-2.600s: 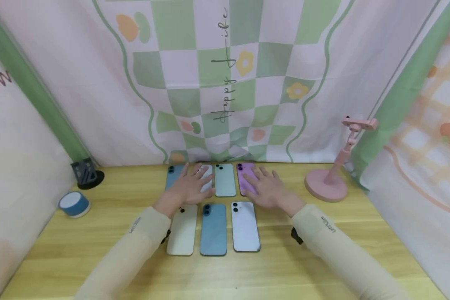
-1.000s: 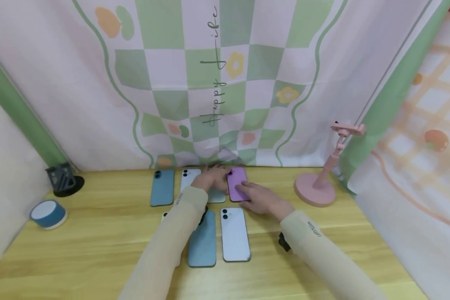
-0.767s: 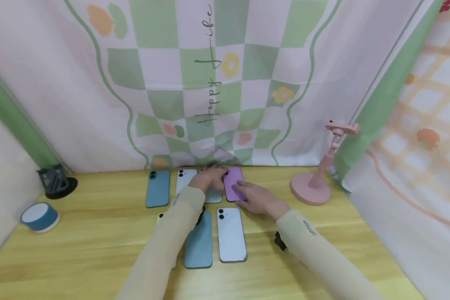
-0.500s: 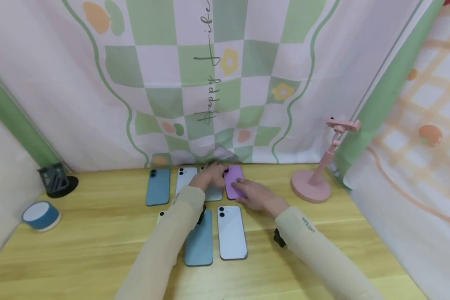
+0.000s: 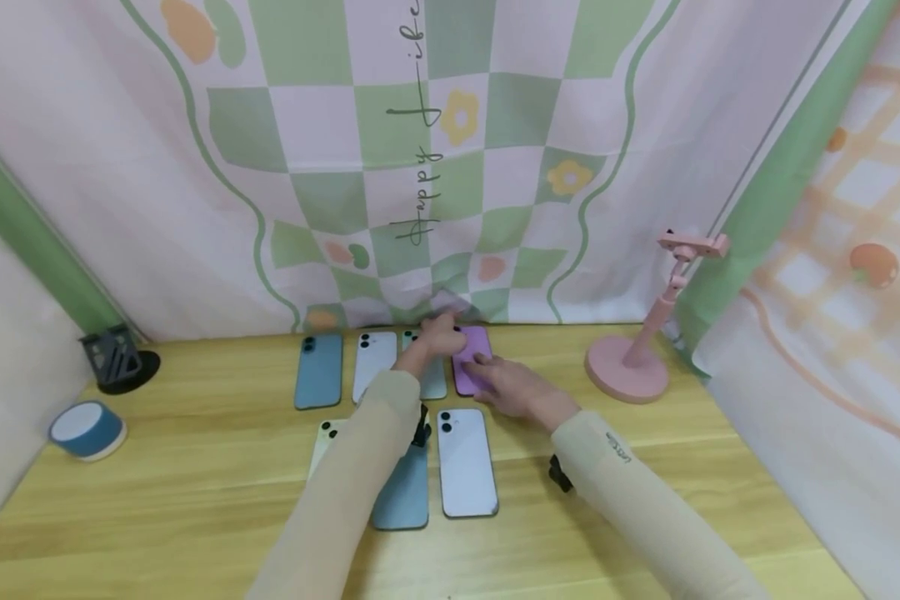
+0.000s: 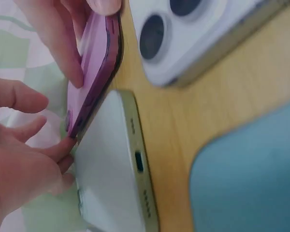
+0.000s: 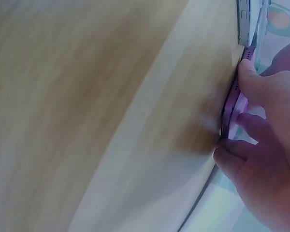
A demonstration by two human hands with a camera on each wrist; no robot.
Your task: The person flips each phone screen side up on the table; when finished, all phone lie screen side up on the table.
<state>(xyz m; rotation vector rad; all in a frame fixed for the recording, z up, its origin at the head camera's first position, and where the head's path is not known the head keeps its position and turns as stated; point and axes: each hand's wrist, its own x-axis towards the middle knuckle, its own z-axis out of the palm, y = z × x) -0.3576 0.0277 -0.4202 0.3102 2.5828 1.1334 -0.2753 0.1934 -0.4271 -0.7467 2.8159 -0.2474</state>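
Observation:
At the right end of the back row lies a purple phone [image 5: 480, 340], camera side up. My right hand [image 5: 516, 388] grips its lower right: the right wrist view has the thumb on the bottom edge, one finger on the back and others at the side edge. My left hand [image 5: 440, 337] is over the upper end of the pale green phone [image 5: 434, 382], its fingers loosely bent and apart. In the left wrist view one left fingertip [image 6: 67, 143] is at the purple phone's camera corner [image 6: 73, 123]; whether it presses there I cannot tell.
A blue phone [image 5: 318, 371] and a white phone [image 5: 375, 365] continue the back row. Nearer lie a cream phone [image 5: 321, 448], partly under my left sleeve, a blue phone [image 5: 405, 500] and a white phone [image 5: 467, 462]. A pink stand [image 5: 626, 369], a blue-white round object [image 5: 87, 430] and a black stand [image 5: 116, 358] flank them.
Both hands lay spread over the back row at first. The left hand then crossed to the pale green phone and has lifted slightly toward the curtain; the right hand has closed on the purple phone.

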